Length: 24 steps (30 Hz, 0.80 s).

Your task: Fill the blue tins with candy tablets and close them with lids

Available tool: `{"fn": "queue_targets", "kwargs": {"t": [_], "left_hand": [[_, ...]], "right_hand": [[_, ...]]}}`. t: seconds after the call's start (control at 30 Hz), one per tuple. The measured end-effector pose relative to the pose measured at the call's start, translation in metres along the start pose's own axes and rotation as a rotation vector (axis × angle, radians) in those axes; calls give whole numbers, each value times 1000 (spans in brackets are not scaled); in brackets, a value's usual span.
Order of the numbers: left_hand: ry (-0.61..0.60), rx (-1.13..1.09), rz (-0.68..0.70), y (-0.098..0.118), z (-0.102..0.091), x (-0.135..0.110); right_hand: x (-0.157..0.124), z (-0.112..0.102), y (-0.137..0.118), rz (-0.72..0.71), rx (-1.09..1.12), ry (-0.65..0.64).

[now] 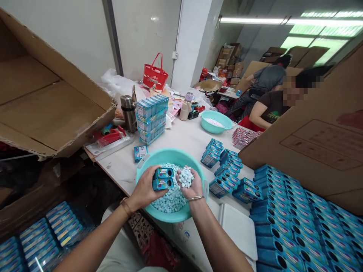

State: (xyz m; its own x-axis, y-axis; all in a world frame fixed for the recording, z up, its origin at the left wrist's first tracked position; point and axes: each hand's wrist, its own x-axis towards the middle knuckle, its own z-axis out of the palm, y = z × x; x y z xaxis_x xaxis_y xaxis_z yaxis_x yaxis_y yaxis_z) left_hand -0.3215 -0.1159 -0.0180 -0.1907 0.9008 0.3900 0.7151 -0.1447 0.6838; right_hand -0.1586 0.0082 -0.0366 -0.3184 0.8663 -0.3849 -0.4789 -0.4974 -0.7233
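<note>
My left hand is closed around two small blue boxes, stacked one on the other, held over a teal basin. The basin holds many small pale blue-white candies. My right hand is cupped palm up beside the boxes, holding a heap of the same candies. Both hands hover above the basin at the table's near edge.
More blue boxes lie on the white table, with a tall stack at the back and rows at right. A second teal basin, a steel flask, open cardboard cartons and two seated people surround it.
</note>
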Motion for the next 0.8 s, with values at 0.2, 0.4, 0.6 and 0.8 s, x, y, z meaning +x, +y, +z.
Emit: {"fn": "queue_targets", "kwargs": {"t": [0.2, 0.4, 0.6, 0.8], "left_hand": [[-55, 91, -2, 6, 19, 19], [-34, 72, -65, 14, 23, 19], [-15, 59, -17, 14, 20, 16], [-1, 24, -43, 13, 18, 16]], "right_hand": [[-21, 38, -3, -104, 229, 122], [-34, 54, -6, -279, 131, 45], [-38, 58, -9, -333, 53, 39], [-36, 59, -7, -304, 27, 1]]}}
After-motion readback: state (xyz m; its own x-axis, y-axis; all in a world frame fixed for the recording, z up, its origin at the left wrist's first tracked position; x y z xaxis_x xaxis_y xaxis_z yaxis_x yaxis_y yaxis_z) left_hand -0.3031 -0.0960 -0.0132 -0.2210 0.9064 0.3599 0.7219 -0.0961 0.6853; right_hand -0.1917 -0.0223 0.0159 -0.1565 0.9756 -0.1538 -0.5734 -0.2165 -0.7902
